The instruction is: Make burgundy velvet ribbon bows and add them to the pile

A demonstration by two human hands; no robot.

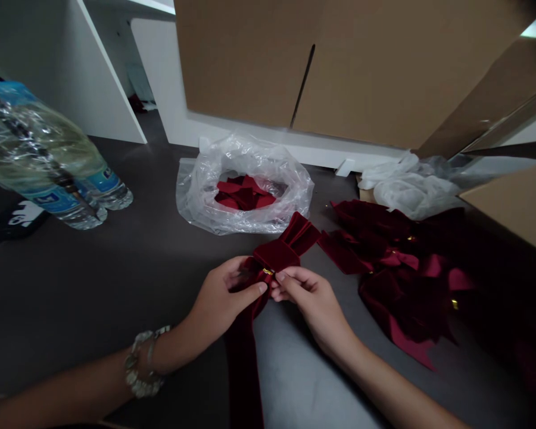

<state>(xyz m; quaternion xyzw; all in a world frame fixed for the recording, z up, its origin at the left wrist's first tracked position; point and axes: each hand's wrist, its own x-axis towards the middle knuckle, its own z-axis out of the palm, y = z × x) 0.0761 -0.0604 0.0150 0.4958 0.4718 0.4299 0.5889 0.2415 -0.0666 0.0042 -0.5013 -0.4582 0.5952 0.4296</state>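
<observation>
A dark red velvet bow (277, 253) is held between my two hands above the dark grey tabletop. At its middle shows a small gold twist tie or clip (267, 271); I cannot tell which. My left hand (226, 292) grips the bow from the left, its thumb pressed just below the gold piece. With thumb and fingers pinched, my right hand (306, 292) holds the bow's right side close to that gold piece. A long velvet ribbon tail (245, 375) hangs from the bow toward the near edge of view.
Behind the bow stands a clear plastic bag (192, 196) with red velvet pieces (243, 193) inside. Several velvet bows (406, 286) with gold bits are piled at right, near crumpled plastic (415, 187). Water bottles (58, 149) lean at left. Cardboard (348, 71) rises at the back.
</observation>
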